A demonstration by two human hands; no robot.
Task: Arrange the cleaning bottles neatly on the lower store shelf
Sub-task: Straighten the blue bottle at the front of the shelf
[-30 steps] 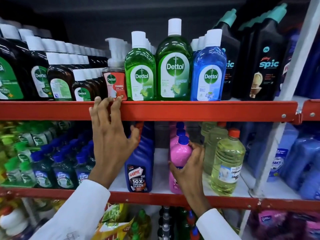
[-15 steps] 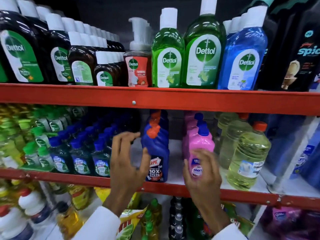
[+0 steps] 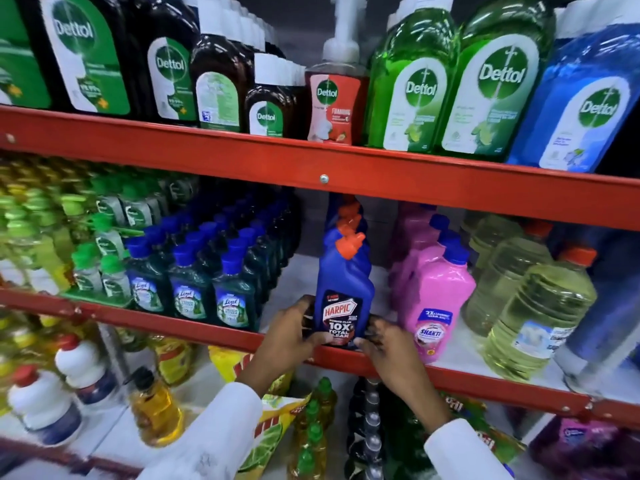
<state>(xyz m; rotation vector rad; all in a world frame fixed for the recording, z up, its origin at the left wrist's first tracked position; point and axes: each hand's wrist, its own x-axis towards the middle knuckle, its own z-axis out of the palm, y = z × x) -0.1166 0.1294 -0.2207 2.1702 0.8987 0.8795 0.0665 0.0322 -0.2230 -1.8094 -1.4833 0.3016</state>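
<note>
The blue Harpic bottle point(image 3: 343, 289) stands upright at the front edge of the middle shelf point(image 3: 450, 374), just below the frame's centre. The left hand point(image 3: 289, 336) and right hand point(image 3: 384, 344) clasp its base from either side, fingers curled against the label. A pink Shakti bottle point(image 3: 438, 306) stands just right; Lizol bottles point(image 3: 188, 289) fill the left.

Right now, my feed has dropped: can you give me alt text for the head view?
Both hands, left hand and right hand, grip the base of an upright blue Harpic bottle at the front edge of a red store shelf. Lizol bottles stand left of it, a pink Shakti bottle right.
</note>
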